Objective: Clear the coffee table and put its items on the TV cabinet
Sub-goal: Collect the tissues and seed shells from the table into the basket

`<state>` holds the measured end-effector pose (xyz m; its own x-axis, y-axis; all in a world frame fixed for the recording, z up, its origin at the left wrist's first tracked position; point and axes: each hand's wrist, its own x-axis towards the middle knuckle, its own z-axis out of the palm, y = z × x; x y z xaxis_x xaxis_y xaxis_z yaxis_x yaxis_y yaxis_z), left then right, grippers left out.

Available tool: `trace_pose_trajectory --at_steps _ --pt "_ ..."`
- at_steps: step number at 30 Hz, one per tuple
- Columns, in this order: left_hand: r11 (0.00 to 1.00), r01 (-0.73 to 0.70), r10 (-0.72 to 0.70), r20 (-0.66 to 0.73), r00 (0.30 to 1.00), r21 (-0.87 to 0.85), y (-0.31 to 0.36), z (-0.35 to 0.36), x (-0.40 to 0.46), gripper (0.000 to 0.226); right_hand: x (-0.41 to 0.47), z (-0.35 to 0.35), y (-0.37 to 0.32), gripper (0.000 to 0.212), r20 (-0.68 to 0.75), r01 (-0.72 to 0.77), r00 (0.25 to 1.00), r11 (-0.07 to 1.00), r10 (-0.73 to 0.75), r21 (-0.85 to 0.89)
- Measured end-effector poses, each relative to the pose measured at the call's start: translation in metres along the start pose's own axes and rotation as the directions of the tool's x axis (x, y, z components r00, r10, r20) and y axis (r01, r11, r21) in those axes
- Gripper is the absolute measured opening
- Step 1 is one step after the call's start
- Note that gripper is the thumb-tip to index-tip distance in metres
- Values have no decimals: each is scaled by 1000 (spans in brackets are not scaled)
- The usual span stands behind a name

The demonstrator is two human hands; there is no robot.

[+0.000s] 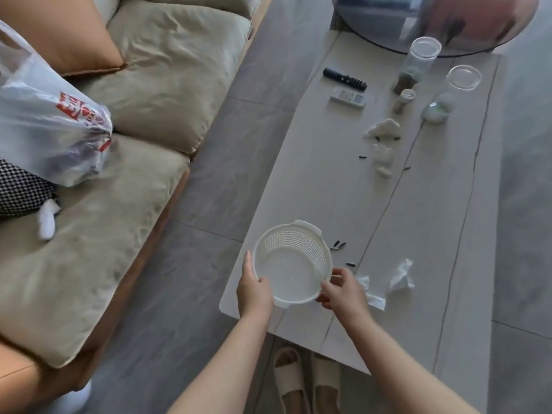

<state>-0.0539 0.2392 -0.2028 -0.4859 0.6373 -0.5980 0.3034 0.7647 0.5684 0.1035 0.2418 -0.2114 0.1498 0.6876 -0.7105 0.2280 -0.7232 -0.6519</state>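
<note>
White colander (294, 261) held at the desk's (418, 234) near left corner, probably for lifting. Left hand (254, 289) fingers (248, 261) curled on rim; right hand (343, 291) pinching opposite rim. Remotes (346, 86) at far end.

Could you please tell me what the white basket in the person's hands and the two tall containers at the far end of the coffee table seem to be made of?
The white basket looks like moulded plastic: matte, uniform white, with a grid of small holes and moulded handles. The two tall containers are clear and see-through with bright rims, so glass or clear plastic; the picture cannot settle which.
</note>
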Motion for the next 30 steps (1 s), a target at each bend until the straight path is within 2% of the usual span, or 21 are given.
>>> trace_pose_trajectory --at_steps 8,14,17,22,27,30 --pt "974 -110 119 -32 992 200 7 28 43 70 52 2 2 31 32 11 999 1000 -11 -21" --pt "976 -139 145 -22 989 169 15 36 72 73 78 4 3 28 25 13 1000 1000 -13 -6" --pt "991 -110 110 5 994 77 13 36 87 71 87 2 11 28 -5 7 1000 999 -8 -40" --pt "994 -106 106 25 994 17 9 38 113 69 103 -3 31 29 -11 -17 1000 959 15 -283" --pt "991 -135 135 56 989 -11 4 39 132 67 116 11 56 38 7 -12 1000 840 19 -543" --pt "986 -166 166 60 984 -8 3 40 141 66 126 28 66 43 5 -10 1000 769 17 -639"
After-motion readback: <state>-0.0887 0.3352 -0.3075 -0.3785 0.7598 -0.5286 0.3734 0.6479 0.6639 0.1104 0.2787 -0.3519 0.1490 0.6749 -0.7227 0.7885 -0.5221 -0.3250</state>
